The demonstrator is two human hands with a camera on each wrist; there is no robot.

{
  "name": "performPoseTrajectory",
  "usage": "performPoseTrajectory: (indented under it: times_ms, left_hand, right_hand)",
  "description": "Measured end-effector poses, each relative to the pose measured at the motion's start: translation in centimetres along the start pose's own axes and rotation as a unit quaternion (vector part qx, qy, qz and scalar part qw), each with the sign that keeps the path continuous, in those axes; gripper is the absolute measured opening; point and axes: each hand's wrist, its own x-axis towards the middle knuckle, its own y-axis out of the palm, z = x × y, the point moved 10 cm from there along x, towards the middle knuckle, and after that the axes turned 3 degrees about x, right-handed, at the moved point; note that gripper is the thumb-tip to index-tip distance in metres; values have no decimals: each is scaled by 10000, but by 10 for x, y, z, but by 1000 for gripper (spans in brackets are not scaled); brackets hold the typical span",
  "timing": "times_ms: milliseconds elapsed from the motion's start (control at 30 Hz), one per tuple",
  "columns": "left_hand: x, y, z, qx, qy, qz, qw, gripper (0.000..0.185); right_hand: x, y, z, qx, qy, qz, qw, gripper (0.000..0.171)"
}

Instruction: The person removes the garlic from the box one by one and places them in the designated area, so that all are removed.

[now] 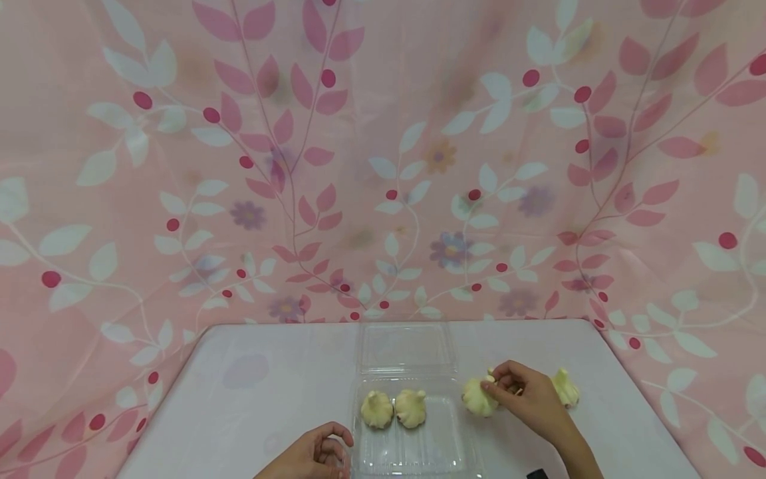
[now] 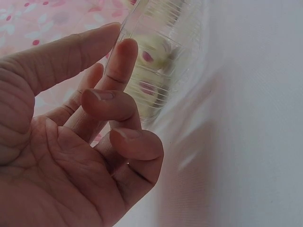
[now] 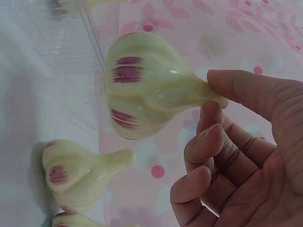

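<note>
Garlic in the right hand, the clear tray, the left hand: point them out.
garlic bulb (image 3: 142, 85), right wrist view, bulb's body.
clear tray (image 1: 413, 452), head view, bare floor.
left hand (image 1: 311, 459), head view, back of hand.

White desk (image 1: 269, 392) near centre. Pink cloth backdrop (image 1: 383, 166) with leaf, berry and flower print behind desk, draping down left and right sides. One garlic bulb (image 1: 565, 389) lying on desk far right. Small dark object (image 1: 536, 474) at near edge, unclear.
</note>
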Motion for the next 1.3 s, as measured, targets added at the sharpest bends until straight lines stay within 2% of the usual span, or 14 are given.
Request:
performPoseTrajectory:
  times_ms: [267,467,867,1133,1300]
  left_hand:
    - [-1,0,1,-78,-42,66,9999,37]
    - [0,1,1,-119,-70,41,9999,39]
    - [-1,1,-1,-71,-117,-30,9999,42]
    - [0,1,0,-50,-120,-39,9999,43]
    - [-1,0,1,-54,-111,-38,9999,43]
  right_hand:
    - [-2,-6,-8,-227,11,-41,9997,22]
    - [-6,-9,-13,-226,-23,-30,9997,20]
    - [-11,-14,-27,-266,197,-57,9994,22]
    - [-13,-15,-32,-394,56,-10,9992,21]
    - [-15,-16,-37,-449,159,37,9989,22]
